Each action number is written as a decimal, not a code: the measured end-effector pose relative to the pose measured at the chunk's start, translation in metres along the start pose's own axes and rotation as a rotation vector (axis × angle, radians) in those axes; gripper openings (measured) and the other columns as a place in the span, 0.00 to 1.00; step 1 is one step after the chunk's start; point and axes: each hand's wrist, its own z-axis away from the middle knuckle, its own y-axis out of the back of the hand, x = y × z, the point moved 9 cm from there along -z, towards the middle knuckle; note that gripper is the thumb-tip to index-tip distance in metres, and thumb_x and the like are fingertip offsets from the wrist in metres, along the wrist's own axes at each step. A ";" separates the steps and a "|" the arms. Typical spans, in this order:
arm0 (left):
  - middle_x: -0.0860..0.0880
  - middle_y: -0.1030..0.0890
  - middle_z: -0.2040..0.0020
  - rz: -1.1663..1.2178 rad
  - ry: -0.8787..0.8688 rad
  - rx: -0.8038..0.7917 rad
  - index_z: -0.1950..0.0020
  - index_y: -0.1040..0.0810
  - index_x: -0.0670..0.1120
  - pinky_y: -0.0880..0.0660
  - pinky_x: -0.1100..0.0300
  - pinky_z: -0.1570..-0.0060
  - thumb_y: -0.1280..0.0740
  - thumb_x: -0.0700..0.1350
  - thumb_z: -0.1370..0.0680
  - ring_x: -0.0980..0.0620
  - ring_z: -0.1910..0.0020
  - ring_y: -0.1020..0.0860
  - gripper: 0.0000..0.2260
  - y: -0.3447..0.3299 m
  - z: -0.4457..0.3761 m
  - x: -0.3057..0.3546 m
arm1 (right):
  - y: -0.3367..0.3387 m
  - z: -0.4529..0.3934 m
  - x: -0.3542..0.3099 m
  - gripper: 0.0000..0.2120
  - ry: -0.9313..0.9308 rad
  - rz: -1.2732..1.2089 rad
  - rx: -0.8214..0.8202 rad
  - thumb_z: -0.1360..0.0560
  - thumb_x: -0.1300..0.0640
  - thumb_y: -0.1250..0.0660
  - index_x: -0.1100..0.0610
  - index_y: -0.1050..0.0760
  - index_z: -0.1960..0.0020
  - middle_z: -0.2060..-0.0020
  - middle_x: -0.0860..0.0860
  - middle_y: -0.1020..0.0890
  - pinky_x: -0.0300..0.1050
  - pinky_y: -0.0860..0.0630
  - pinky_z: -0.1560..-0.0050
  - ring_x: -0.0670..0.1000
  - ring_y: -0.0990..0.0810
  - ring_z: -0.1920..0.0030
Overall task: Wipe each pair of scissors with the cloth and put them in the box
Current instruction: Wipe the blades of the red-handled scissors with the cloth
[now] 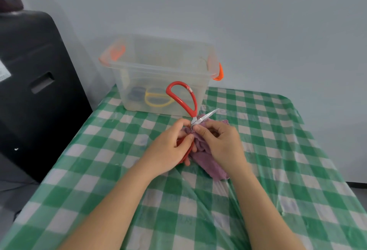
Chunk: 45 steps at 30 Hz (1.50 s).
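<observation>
Red-handled scissors (pixel 183 99) are spread wide open above the table's middle. One red loop stands up in front of the box, and a short silver blade (pixel 206 116) points right. My left hand (pixel 168 148) grips the lower red handle, mostly hidden under my fingers. My right hand (pixel 220 142) pinches the purple cloth (pixel 206 162) against the scissors near the pivot. The clear plastic box (pixel 158 71) with orange latches stands behind, holding yellow-handled scissors (pixel 156 99) and a dark-handled pair (pixel 137 95).
The table wears a green and white checked cloth (pixel 278 150) under clear plastic. A large black case (pixel 33 83) stands to the left of the table. A pale wall lies right behind the box.
</observation>
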 end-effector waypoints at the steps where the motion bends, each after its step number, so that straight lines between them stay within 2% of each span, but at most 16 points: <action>1: 0.52 0.17 0.59 0.021 0.006 0.008 0.45 0.31 0.55 0.20 0.47 0.59 0.40 0.45 0.18 0.48 0.70 0.18 0.04 0.000 0.000 0.000 | 0.000 0.001 -0.001 0.10 0.017 0.049 0.033 0.23 0.52 0.31 0.56 0.18 0.59 0.69 0.51 0.18 0.45 0.25 0.63 0.52 0.20 0.65; 3: 0.51 0.17 0.60 0.064 0.013 0.031 0.46 0.30 0.55 0.20 0.47 0.60 0.39 0.45 0.18 0.46 0.70 0.19 0.05 0.003 -0.001 -0.001 | -0.001 0.000 -0.003 0.11 0.045 0.094 0.030 0.23 0.50 0.32 0.55 0.18 0.59 0.70 0.51 0.19 0.46 0.25 0.64 0.51 0.22 0.67; 7: 0.52 0.16 0.60 0.061 0.025 0.032 0.46 0.32 0.59 0.20 0.49 0.60 0.39 0.47 0.18 0.48 0.70 0.18 0.05 0.003 -0.002 -0.006 | -0.004 -0.001 -0.005 0.10 0.039 0.072 -0.095 0.22 0.56 0.32 0.61 0.19 0.58 0.68 0.57 0.20 0.36 0.31 0.69 0.45 0.29 0.71; 11: 0.53 0.15 0.59 0.083 0.068 -0.031 0.47 0.31 0.57 0.25 0.62 0.61 0.39 0.45 0.18 0.51 0.65 0.16 0.06 -0.002 -0.004 -0.010 | -0.002 -0.001 0.000 0.06 0.002 0.111 -0.102 0.22 0.60 0.33 0.60 0.20 0.57 0.66 0.54 0.18 0.38 0.27 0.63 0.47 0.23 0.66; 15: 0.51 0.14 0.59 0.089 0.083 -0.068 0.52 0.30 0.61 0.23 0.49 0.46 0.37 0.44 0.19 0.51 0.58 0.15 0.10 0.000 -0.005 -0.014 | -0.002 -0.001 0.002 0.07 0.020 0.273 -0.071 0.22 0.58 0.34 0.55 0.24 0.59 0.68 0.44 0.21 0.44 0.29 0.61 0.43 0.25 0.65; 17: 0.50 0.14 0.60 0.085 0.079 -0.071 0.52 0.30 0.57 0.23 0.50 0.48 0.37 0.43 0.19 0.50 0.60 0.16 0.08 0.000 -0.004 -0.014 | -0.004 0.001 0.004 0.06 0.012 0.261 -0.054 0.22 0.57 0.33 0.56 0.23 0.58 0.68 0.45 0.21 0.49 0.26 0.59 0.45 0.24 0.65; 19: 0.50 0.15 0.61 0.087 0.072 -0.044 0.50 0.31 0.53 0.22 0.52 0.53 0.37 0.42 0.19 0.49 0.64 0.16 0.05 -0.001 -0.003 -0.012 | -0.003 0.001 0.007 0.07 -0.022 0.215 -0.040 0.22 0.57 0.33 0.57 0.21 0.58 0.68 0.50 0.19 0.53 0.24 0.57 0.52 0.22 0.64; 21: 0.51 0.15 0.62 0.088 0.058 -0.015 0.49 0.30 0.52 0.22 0.53 0.57 0.38 0.43 0.19 0.49 0.66 0.16 0.04 -0.002 -0.003 -0.010 | 0.000 0.001 0.005 0.09 -0.038 0.165 -0.019 0.22 0.59 0.33 0.59 0.21 0.60 0.70 0.52 0.19 0.48 0.23 0.59 0.51 0.22 0.66; 23: 0.51 0.16 0.62 0.101 0.049 0.002 0.48 0.30 0.52 0.24 0.56 0.61 0.38 0.43 0.18 0.48 0.67 0.17 0.03 -0.002 -0.004 -0.010 | 0.001 0.001 0.001 0.09 -0.040 0.116 -0.015 0.22 0.62 0.33 0.60 0.20 0.61 0.71 0.52 0.18 0.38 0.25 0.63 0.46 0.23 0.69; 27: 0.49 0.16 0.62 0.119 0.060 0.022 0.49 0.29 0.53 0.28 0.63 0.66 0.39 0.42 0.18 0.47 0.68 0.17 0.05 -0.003 -0.004 -0.012 | 0.000 0.001 0.005 0.12 -0.127 -0.030 -0.084 0.21 0.65 0.37 0.67 0.21 0.60 0.72 0.51 0.18 0.34 0.26 0.64 0.45 0.23 0.69; 31: 0.49 0.16 0.62 0.101 0.039 0.050 0.54 0.30 0.60 0.24 0.56 0.64 0.38 0.42 0.18 0.47 0.69 0.18 0.12 -0.001 -0.004 -0.010 | 0.001 0.000 0.006 0.11 -0.149 -0.095 -0.123 0.21 0.62 0.36 0.67 0.21 0.58 0.65 0.59 0.17 0.45 0.23 0.55 0.50 0.21 0.63; 33: 0.51 0.16 0.63 0.064 0.015 0.059 0.54 0.30 0.63 0.21 0.48 0.60 0.38 0.43 0.18 0.48 0.69 0.18 0.13 -0.001 -0.003 -0.009 | 0.000 0.001 -0.002 0.09 -0.080 -0.036 -0.098 0.22 0.62 0.33 0.65 0.20 0.58 0.66 0.58 0.17 0.44 0.23 0.57 0.53 0.20 0.64; 35: 0.53 0.16 0.63 0.029 -0.009 0.068 0.54 0.31 0.62 0.21 0.45 0.58 0.38 0.43 0.19 0.49 0.69 0.18 0.13 0.000 -0.002 -0.008 | -0.001 0.001 -0.005 0.08 -0.063 -0.055 -0.094 0.23 0.64 0.33 0.66 0.20 0.58 0.66 0.58 0.17 0.41 0.23 0.59 0.54 0.20 0.65; 38: 0.54 0.16 0.63 0.008 -0.028 0.091 0.53 0.31 0.60 0.21 0.46 0.58 0.38 0.43 0.19 0.52 0.69 0.18 0.11 0.000 -0.001 -0.007 | -0.003 0.002 -0.006 0.08 -0.078 -0.137 -0.126 0.23 0.67 0.35 0.70 0.22 0.58 0.67 0.63 0.19 0.41 0.23 0.62 0.51 0.21 0.67; 42: 0.57 0.17 0.65 -0.056 -0.047 0.112 0.50 0.31 0.57 0.22 0.50 0.62 0.38 0.43 0.19 0.56 0.70 0.19 0.08 -0.001 -0.001 -0.004 | -0.005 0.003 -0.002 0.08 -0.120 -0.237 -0.063 0.24 0.69 0.37 0.73 0.27 0.61 0.71 0.67 0.23 0.45 0.23 0.66 0.52 0.23 0.71; 45: 0.55 0.16 0.65 -0.012 -0.034 0.110 0.50 0.30 0.56 0.21 0.47 0.60 0.38 0.43 0.19 0.53 0.70 0.18 0.07 -0.001 -0.002 -0.006 | -0.005 0.002 -0.001 0.09 -0.128 -0.256 -0.087 0.25 0.70 0.38 0.75 0.27 0.61 0.70 0.69 0.24 0.47 0.24 0.64 0.53 0.23 0.70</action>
